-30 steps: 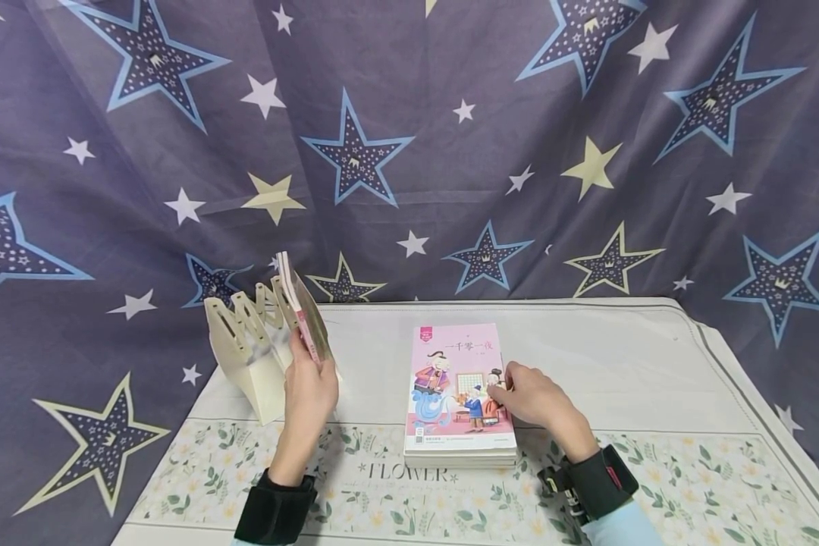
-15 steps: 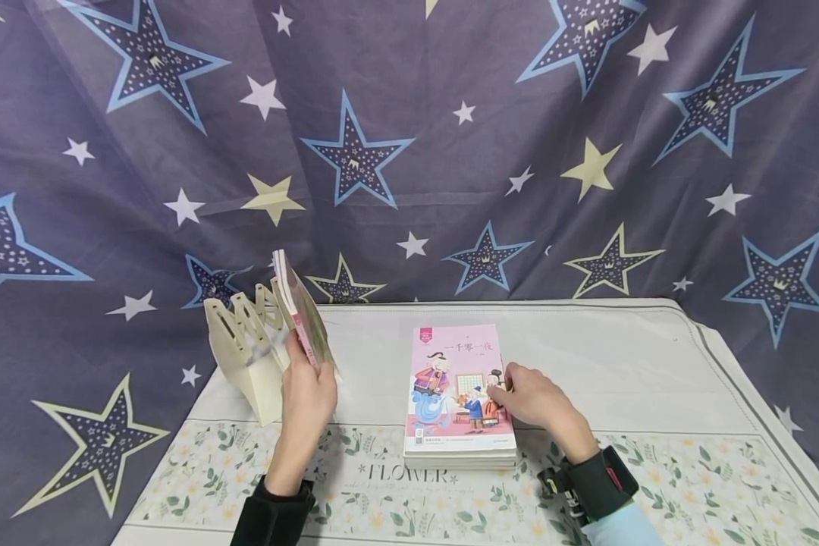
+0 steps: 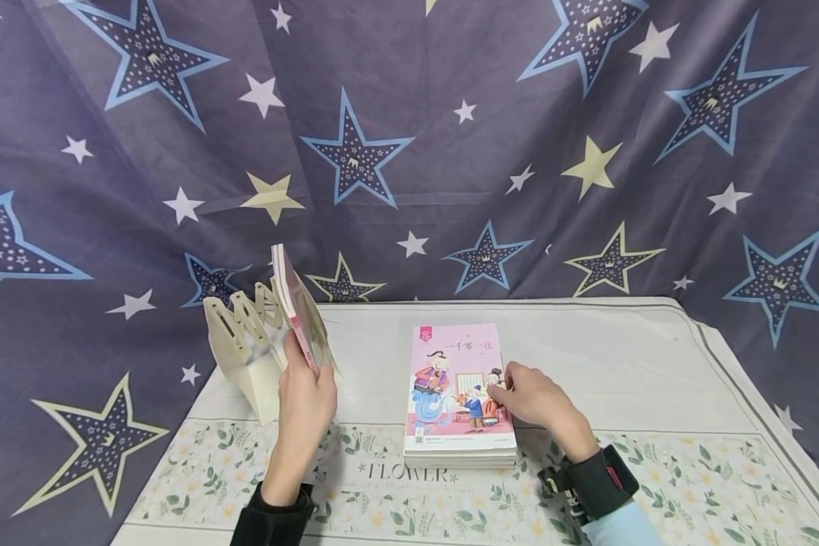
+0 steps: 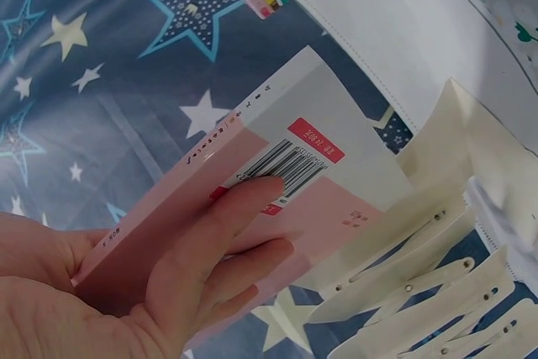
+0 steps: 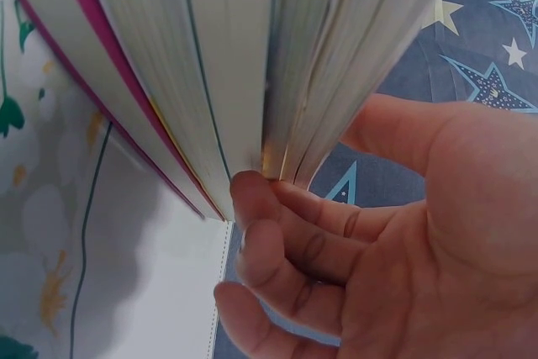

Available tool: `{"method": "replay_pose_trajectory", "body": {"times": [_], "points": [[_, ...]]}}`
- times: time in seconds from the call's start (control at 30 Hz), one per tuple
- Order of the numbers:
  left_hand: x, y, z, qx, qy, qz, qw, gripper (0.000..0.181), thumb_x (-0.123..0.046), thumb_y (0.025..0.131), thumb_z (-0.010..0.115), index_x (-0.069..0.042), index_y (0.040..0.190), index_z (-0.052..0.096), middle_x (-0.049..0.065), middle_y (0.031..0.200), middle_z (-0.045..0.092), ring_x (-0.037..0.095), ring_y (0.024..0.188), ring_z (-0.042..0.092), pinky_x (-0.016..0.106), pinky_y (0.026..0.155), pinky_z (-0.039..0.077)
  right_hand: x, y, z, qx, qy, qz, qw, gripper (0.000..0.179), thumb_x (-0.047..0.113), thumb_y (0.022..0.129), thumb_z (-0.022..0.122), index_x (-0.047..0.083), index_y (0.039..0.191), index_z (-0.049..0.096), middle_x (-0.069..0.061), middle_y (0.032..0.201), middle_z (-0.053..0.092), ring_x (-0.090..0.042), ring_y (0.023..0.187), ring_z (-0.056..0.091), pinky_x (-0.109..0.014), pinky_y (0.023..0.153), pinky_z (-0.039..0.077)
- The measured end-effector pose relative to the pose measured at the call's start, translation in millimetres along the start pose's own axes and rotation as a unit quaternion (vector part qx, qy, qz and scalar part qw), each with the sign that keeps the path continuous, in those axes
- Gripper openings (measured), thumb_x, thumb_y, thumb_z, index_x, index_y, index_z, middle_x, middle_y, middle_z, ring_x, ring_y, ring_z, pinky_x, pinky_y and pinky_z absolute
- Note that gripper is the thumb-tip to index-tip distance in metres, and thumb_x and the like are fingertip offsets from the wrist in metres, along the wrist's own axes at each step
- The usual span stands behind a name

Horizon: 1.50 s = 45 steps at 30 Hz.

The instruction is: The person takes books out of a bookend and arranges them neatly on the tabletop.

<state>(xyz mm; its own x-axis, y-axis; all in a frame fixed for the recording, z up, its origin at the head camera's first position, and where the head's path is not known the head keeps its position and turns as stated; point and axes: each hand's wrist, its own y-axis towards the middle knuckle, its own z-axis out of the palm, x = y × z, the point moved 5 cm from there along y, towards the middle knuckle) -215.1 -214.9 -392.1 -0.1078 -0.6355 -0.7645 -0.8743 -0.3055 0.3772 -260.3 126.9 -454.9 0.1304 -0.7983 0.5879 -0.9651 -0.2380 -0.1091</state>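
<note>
My left hand (image 3: 307, 409) grips a thin pink-and-white book (image 3: 293, 311) and holds it upright, slightly tilted, beside a cream folding book rack (image 3: 262, 387). In the left wrist view, fingers lie over the barcode on the book's back cover (image 4: 336, 124), and the rack's slotted hinges (image 4: 437, 283) are close by. At the table's middle lies a stack of books (image 3: 460, 459), topped by a pink illustrated storybook (image 3: 450, 413). My right hand (image 3: 539, 398) holds this stack's right side, thumb on the top cover and curled fingers against the page edges (image 5: 235, 65).
The white table (image 3: 587, 349) has a printed floral band (image 3: 696, 485) along its near part. Behind its back edge hangs a purple star-patterned curtain (image 3: 409, 91). The rack stands at the table's left edge.
My left hand and its book have shifted slightly left and up, closer over the rack. The right hand and the stack stay where they were.
</note>
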Motion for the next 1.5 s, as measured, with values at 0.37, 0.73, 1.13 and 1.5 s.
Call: {"method": "replay_pose_trajectory", "body": {"times": [0.37,0.73,1.13,1.5], "points": [[-7.5,-5.2,-5.0,-0.013,0.005,0.007,0.9999,0.077,0.001,0.097,0.049,-0.006,0.166,0.017,0.041,0.14,0.052,0.057,0.111,0.062,0.068,0.08,0.05,-4,3.1,2,0.001,-0.004,0.006,1.0,0.027,0.03,0.102,0.069,0.008,0.093,0.057,-0.006,0.074,0.055,-0.022,0.066,0.051,-0.034,0.059,0.037],[-20.2,-9.2,-11.8,-0.018,0.001,0.015,0.9997,0.078,0.002,0.096,0.05,-0.006,0.167,0.018,0.041,0.14,0.052,0.058,0.113,0.062,0.068,0.083,0.051,-3,3.9,1,0.001,0.002,0.003,1.0,0.027,0.031,0.102,0.068,0.008,0.093,0.056,-0.006,0.073,0.054,-0.021,0.065,0.05,-0.034,0.059,0.036],[-32.3,-17.9,-19.2,-0.018,0.004,0.025,0.9995,0.077,0.001,0.097,0.048,-0.008,0.167,0.018,0.039,0.141,0.053,0.053,0.107,0.065,0.065,0.074,0.052,-3,3.1,1,-0.001,0.001,0.003,1.0,0.028,0.031,0.102,0.068,0.009,0.092,0.055,-0.006,0.073,0.052,-0.021,0.065,0.049,-0.034,0.059,0.036],[-40.0,-21.3,-24.3,-0.011,0.006,0.01,0.9999,0.069,0.0,0.095,0.048,-0.004,0.161,0.027,0.038,0.14,0.054,0.055,0.116,0.062,0.067,0.085,0.049,-2,1.7,1,-0.002,0.001,0.0,1.0,0.027,0.03,0.102,0.069,0.009,0.091,0.056,-0.006,0.072,0.053,-0.021,0.065,0.05,-0.033,0.059,0.036]]}}
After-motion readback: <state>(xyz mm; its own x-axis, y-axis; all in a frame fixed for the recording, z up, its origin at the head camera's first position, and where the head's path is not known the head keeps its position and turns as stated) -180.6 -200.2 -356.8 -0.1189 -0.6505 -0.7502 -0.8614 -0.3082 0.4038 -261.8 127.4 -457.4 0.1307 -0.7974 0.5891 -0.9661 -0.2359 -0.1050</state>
